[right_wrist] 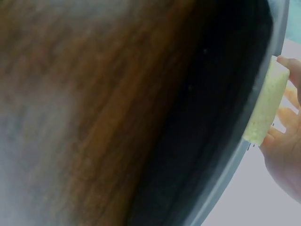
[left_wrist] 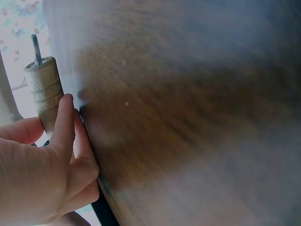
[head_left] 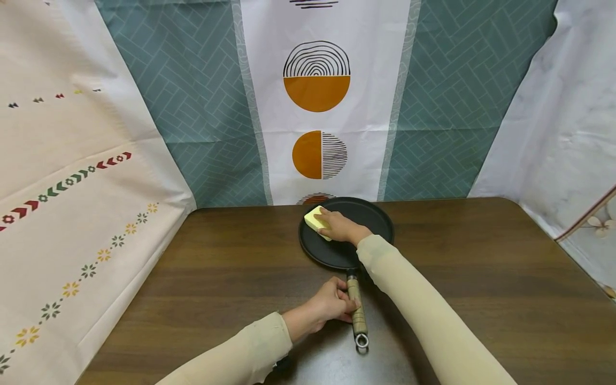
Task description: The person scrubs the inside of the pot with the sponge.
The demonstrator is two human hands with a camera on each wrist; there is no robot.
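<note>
A flat black frying pan (head_left: 372, 219) lies on the table, its wooden handle (head_left: 356, 307) pointing toward me and ending in a metal ring (head_left: 362, 341). My left hand (head_left: 327, 306) pinches this handle between thumb and fingers, as the left wrist view also shows beside the ribbed wooden grip (left_wrist: 45, 89). On the left part of the pan's surface lies a pale yellow sponge (head_left: 313, 220). My right hand (head_left: 340, 226) grips it from above, fingers spread over it. In the right wrist view, fingertips and thumb hold the sponge (right_wrist: 267, 106) by its edges against the pan.
The brown wooden table (head_left: 231, 256) extends on both sides of the pan. A patterned cloth (head_left: 212, 107) hangs behind its far edge, close to the pan's rim. Pale cloths hang along the left (head_left: 96, 203) and right (head_left: 568, 133) sides.
</note>
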